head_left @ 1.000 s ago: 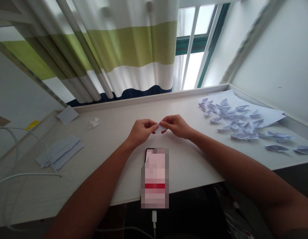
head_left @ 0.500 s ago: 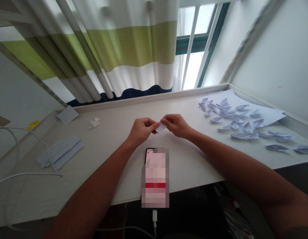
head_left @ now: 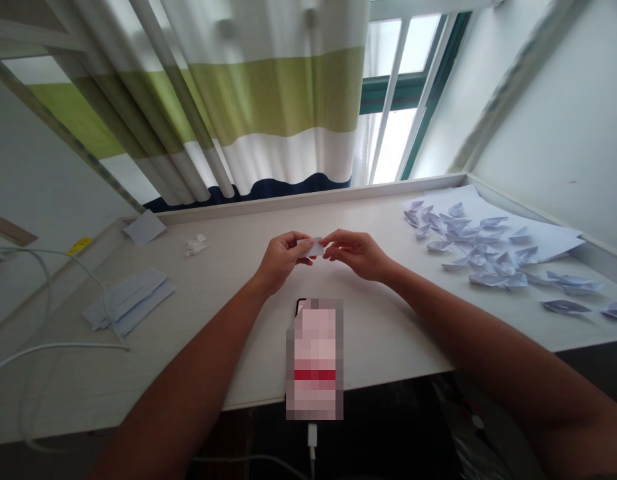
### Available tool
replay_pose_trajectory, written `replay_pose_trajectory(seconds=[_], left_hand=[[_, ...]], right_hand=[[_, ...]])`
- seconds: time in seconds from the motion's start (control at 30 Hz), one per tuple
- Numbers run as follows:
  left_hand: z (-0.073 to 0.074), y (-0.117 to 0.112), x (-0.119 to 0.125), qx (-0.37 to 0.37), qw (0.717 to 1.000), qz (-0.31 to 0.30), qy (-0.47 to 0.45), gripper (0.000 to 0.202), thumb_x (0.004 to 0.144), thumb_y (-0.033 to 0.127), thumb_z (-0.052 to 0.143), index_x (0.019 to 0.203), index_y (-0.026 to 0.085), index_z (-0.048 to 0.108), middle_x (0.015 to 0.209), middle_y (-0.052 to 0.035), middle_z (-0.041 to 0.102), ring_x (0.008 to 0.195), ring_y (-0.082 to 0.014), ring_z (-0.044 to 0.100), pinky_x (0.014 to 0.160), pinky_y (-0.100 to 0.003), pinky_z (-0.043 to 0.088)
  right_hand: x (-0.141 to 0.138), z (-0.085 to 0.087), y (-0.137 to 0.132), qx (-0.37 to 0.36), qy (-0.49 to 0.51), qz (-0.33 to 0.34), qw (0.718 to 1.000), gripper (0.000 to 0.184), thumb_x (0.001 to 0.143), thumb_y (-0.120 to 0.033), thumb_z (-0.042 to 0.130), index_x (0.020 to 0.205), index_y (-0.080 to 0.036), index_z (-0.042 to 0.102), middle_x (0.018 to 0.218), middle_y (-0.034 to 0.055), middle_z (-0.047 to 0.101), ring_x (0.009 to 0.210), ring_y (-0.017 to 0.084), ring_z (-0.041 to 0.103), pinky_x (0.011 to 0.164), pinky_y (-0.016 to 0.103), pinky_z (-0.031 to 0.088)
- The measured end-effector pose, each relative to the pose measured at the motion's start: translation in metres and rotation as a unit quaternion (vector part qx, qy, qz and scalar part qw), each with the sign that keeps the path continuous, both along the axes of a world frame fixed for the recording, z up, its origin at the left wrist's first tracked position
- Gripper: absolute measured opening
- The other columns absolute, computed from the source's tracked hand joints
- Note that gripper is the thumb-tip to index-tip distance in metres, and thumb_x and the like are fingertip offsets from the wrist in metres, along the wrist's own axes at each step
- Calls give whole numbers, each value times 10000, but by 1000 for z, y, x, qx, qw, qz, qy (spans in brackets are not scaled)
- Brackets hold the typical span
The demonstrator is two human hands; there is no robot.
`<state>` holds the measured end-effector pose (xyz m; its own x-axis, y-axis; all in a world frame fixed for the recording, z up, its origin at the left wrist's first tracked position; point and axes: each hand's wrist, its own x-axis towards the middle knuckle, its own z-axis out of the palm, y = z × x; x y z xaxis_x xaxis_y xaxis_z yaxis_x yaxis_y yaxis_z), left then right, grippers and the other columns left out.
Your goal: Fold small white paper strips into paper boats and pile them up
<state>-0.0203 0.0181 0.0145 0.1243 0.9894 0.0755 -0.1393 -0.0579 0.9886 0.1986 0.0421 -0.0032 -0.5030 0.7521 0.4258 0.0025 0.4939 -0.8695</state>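
Note:
A small folded piece of white paper (head_left: pixel 310 249) is pinched between the thumb and fingers of my left hand (head_left: pixel 283 259), above the desk. My right hand (head_left: pixel 356 252) is at the paper's right edge, its thumb and forefinger parted; the fingertips touch or nearly touch the edge. Below both hands a phone (head_left: pixel 316 353), its screen blurred out, reaches over the desk's front edge. Over to the right lie several folded paper boats (head_left: pixel 503 263), some of them on flat white sheets (head_left: pixel 548 233).
On the left of the white desk (head_left: pixel 228 240) lie a stack of paper strips (head_left: pixel 133 300), a loose paper square (head_left: pixel 145 228) and a crumpled white scrap (head_left: pixel 195 245). A white cable (head_left: pixel 63 347) crosses the left side. A charging plug (head_left: pixel 312 435) is below the phone. A curtain (head_left: pixel 278 93) hangs behind.
The folded paper now lies flatter in my left hand. My right fingers have loosened from their pinch and parted at its edge. The whole view has shifted slightly.

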Motion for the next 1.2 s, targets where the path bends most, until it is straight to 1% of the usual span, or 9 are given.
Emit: replay_pose_trajectory(seconds=[0.17, 0.23, 0.3, 0.4, 0.5, 0.67, 0.97, 1.1, 1.2], left_hand=[[-1, -1, 2, -5, 1000, -8, 0, 440, 677, 483, 992, 863, 152, 770, 819, -66, 784, 746, -182, 731, 645, -297, 567], [-2, -2, 2, 5, 1000, -2, 9, 442, 670, 495, 993, 859, 156, 782, 816, -65, 787, 765, -189, 728, 677, -316, 578], [-3, -2, 2, 13, 1000, 2, 16, 438, 663, 499, 996, 854, 159, 796, 829, -65, 796, 786, -190, 726, 734, -341, 592], [-3, -2, 4, 26, 1000, 7, 14, 416, 654, 488, 1000, 841, 167, 813, 835, -58, 803, 787, -179, 716, 805, -361, 588], [-2, -3, 7, 39, 999, 18, 13, 352, 674, 450, 984, 831, 183, 819, 825, -42, 801, 790, -172, 707, 826, -353, 573], [-2, -5, 10, 46, 998, 47, 18, 265, 732, 408, 922, 836, 198, 799, 835, -28, 782, 806, -169, 680, 778, -318, 539], [8, -8, 7, -55, 997, -25, -52, 197, 719, 319, 865, 769, 171, 744, 836, -29, 680, 797, -160, 622, 745, -297, 521], [8, -7, 8, -68, 995, -33, -62, 207, 694, 314, 878, 744, 172, 735, 812, -26, 663, 766, -156, 600, 745, -304, 524], [7, -7, 8, -65, 996, -36, -58, 215, 698, 319, 887, 745, 170, 740, 811, -24, 664, 767, -154, 601, 769, -311, 526]], right_hand=[[-1, 0, -2, -6, -21, -17, 1000, 262, 962, -420, 784, 1130, -219, 786, 1016, 64, 799, 883, 214, 777, 835, 420, 650], [-1, 1, -4, -18, -26, -17, 999, 266, 967, -435, 786, 1103, -207, 767, 918, 50, 787, 866, 217, 776, 827, 420, 654], [-2, 2, -5, -25, -14, -14, 999, 282, 963, -450, 796, 1084, -202, 743, 920, 48, 778, 859, 213, 775, 812, 413, 662], [-3, 2, -6, -30, 21, -11, 999, 397, 924, -453, 848, 1201, -214, 696, 1054, 55, 771, 853, 198, 776, 785, 391, 673], [-4, 0, -5, -43, 36, -5, 998, 532, 897, -441, 882, 1326, -228, 649, 1073, 46, 760, 834, 188, 775, 769, 376, 676], [-4, 0, -4, -52, 41, 13, 998, 393, 917, -445, 858, 1200, -198, 745, 1069, 59, 772, 838, 191, 783, 755, 374, 678], [-4, 3, -5, -83, 39, 24, 995, 358, 849, -471, 915, 1043, -188, 810, 884, 35, 792, 807, 192, 774, 721, 353, 666], [-5, 5, -6, -86, 41, 26, 995, 365, 853, -494, 906, 1024, -186, 812, 886, 38, 789, 798, 186, 770, 714, 348, 664], [-5, 6, -6, -87, 43, 23, 995, 356, 815, -460, 944, 994, -184, 808, 914, 39, 793, 779, 177, 760, 705, 345, 662]])
